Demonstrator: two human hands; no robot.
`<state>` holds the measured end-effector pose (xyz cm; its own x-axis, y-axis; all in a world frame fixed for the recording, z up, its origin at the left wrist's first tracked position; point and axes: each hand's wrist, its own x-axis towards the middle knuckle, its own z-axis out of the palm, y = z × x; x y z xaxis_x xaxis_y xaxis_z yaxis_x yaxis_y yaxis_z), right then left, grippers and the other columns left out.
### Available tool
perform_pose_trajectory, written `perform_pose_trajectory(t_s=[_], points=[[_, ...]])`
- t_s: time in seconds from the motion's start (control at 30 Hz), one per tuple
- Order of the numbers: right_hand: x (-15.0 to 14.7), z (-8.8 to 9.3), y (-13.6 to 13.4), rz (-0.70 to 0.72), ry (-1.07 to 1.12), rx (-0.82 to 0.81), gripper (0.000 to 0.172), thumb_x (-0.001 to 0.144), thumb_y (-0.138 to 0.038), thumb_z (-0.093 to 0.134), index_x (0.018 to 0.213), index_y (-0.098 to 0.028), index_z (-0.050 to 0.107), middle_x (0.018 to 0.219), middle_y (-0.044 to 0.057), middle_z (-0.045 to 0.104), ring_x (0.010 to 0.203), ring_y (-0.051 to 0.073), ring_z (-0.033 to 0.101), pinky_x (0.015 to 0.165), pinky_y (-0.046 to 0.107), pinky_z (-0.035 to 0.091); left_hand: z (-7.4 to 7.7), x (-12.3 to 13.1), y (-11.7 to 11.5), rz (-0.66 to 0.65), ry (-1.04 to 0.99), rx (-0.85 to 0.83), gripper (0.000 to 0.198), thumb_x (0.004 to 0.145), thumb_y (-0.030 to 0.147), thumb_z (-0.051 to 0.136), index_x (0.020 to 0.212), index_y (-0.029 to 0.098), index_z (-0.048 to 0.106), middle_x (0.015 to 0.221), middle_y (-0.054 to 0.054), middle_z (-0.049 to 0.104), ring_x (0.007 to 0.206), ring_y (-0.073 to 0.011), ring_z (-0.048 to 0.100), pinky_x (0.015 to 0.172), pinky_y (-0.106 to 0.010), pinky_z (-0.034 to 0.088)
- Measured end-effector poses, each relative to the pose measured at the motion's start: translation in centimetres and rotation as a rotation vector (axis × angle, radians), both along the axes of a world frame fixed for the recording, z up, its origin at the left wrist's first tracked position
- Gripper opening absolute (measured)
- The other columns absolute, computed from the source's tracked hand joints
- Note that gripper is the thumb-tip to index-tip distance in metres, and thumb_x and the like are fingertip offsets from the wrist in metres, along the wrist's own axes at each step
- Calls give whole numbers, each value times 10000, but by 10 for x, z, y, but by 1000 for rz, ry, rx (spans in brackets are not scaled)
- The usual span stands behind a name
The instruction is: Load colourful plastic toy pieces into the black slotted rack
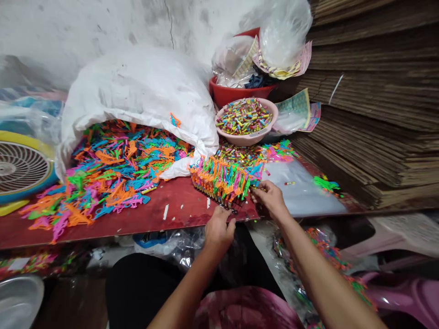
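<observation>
A dark rack [221, 180] packed with upright coloured plastic toys stands at the front edge of the red board [171, 208]. My left hand [218, 227] is curled at the rack's near edge, fingers pinched on its dark rim. My right hand [269, 197] is closed at the rack's right end, fingertips pressed together on a small piece I cannot make out. A pink bowl [245, 137] full of small coloured tubes sits behind the rack, with more tubes spilled in front of it.
A white sack [137, 87] spills a heap of coloured plastic pieces [109, 169] over the board's left half. A fan [20, 167] lies at far left. A red basin [236, 93] with bags sits behind. Stacked cardboard [377, 100] rises on the right. A clear plastic sheet [298, 187] lies right.
</observation>
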<state>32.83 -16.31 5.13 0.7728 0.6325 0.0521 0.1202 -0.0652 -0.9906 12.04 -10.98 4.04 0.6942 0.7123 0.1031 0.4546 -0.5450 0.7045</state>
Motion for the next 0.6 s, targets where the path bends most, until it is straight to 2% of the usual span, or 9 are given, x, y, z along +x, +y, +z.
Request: perform_pose_trajectory(t_s=[0.13,0.27,0.33,0.43,0.6], points=[[-26,-3,-30,-77,94,112,402,585,-397,798,862,-211,573,599,-68,569,485,136,565,486,271,489,-9,4,-1,11,-58,32,284,882,244,569,1130,193,697,1045,-73,636,939,-195,632,804,-292,507],[-61,-8,-47,-59,109,124,361,648,-428,797,839,-202,591,595,-37,595,519,137,566,537,271,483,-20,3,-12,17,-278,43,278,880,201,585,1138,186,687,982,-65,637,924,-176,625,834,-288,514],[-78,-11,-50,-18,98,133,325,673,-408,793,821,-202,591,594,-40,579,530,125,542,533,248,449,-22,3,-19,-46,-337,50,303,865,211,623,1164,199,671,1000,-59,637,939,-171,622,848,-285,513],[-96,-16,-48,-12,51,140,263,695,-368,776,766,-194,592,614,-50,534,545,97,480,523,218,392,-20,3,-26,-114,-322,36,251,855,201,635,1099,218,688,969,-41,628,897,-157,620,822,-272,512],[-103,-17,-46,-14,-70,85,197,719,-336,728,747,-191,597,614,-49,518,556,101,467,527,218,383,-17,3,-21,-139,-300,35,122,884,191,588,939,198,697,885,-32,632,839,-149,613,779,-257,504]])
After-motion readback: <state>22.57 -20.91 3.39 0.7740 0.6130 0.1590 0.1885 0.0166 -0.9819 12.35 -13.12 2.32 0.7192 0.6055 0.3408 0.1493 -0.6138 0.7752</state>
